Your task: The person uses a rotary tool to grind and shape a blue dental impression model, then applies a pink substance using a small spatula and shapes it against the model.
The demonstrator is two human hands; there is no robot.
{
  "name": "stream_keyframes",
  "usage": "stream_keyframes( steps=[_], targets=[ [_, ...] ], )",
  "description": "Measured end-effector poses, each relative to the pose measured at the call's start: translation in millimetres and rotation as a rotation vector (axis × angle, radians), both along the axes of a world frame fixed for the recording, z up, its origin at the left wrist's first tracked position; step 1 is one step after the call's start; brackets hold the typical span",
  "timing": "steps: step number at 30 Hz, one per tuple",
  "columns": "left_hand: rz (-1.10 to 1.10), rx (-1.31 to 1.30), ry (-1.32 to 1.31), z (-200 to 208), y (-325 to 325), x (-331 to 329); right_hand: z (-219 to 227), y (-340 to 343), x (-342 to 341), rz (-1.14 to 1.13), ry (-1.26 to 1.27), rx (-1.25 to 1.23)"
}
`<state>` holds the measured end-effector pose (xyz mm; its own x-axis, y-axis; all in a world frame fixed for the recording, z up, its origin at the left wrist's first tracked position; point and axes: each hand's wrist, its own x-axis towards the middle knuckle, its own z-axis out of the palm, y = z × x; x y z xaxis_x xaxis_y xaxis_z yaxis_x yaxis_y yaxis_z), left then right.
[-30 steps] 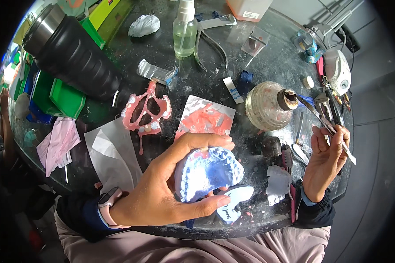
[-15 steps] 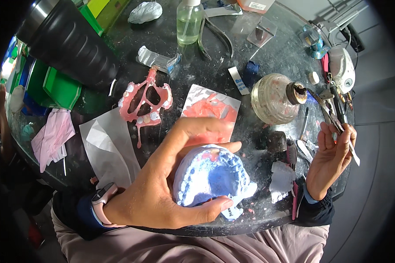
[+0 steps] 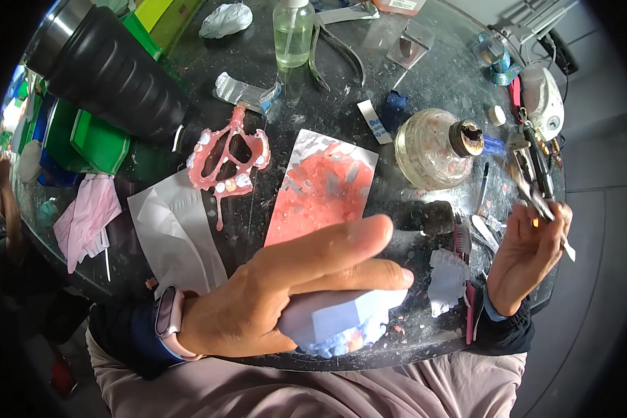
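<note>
My left hand (image 3: 258,303) is wrapped round a blue dental cast (image 3: 352,317), low over the front of the table. The cast's smooth base faces up, and its toothed edge shows on the near side. Between the fingers of my right hand (image 3: 526,254) is a slim metal wax spatula (image 3: 536,200), slightly blurred. Its upper end points toward the round glass spirit lamp (image 3: 432,157), where a bluish streak shows beside the wick. Beyond my left hand lies a white card smeared with pink wax (image 3: 320,188).
A pink wax frame with teeth (image 3: 224,184) lies left of the card. Farther back stand a black tumbler (image 3: 111,76), a spray bottle (image 3: 292,35) and pliers (image 3: 338,52). A brush (image 3: 462,240) and a scalloped white piece (image 3: 447,282) lie near my right wrist.
My left hand has rolled the cast over, turning its toothed hollow toward me and its base up. The spatula's upper end has shifted slightly beside the lamp.
</note>
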<state>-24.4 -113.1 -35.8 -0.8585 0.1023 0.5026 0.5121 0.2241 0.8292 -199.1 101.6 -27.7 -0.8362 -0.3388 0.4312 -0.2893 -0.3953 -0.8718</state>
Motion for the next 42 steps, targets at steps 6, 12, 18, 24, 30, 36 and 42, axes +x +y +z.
stream_keyframes(
  steps=[6,12,18,24,30,36,42],
  targets=[
    [-0.093,-0.082,0.1,0.7,-1.2,-2.4,8.9,9.0,3.5,0.683,0.396,-0.031],
    [-0.063,-0.061,0.106,-1.9,0.3,0.0,12.3,4.8,11.0,0.83,0.506,0.086],
    [-0.058,-0.031,0.12,-1.4,1.8,0.4,17.1,-3.1,17.1,0.905,0.363,0.0],
    [-0.041,-0.021,0.109,-2.5,2.7,1.5,13.1,-0.1,15.5,0.847,0.428,0.07],
    [-0.04,-0.006,0.112,-2.1,3.6,1.9,10.9,1.5,19.3,0.782,0.364,0.014],
    [-0.043,0.007,0.112,-2.4,3.6,1.1,13.2,0.6,20.0,0.724,0.469,0.064],
    [-0.042,0.023,0.107,-1.5,4.6,1.5,13.3,3.6,19.3,0.69,0.532,0.121]
  ],
)
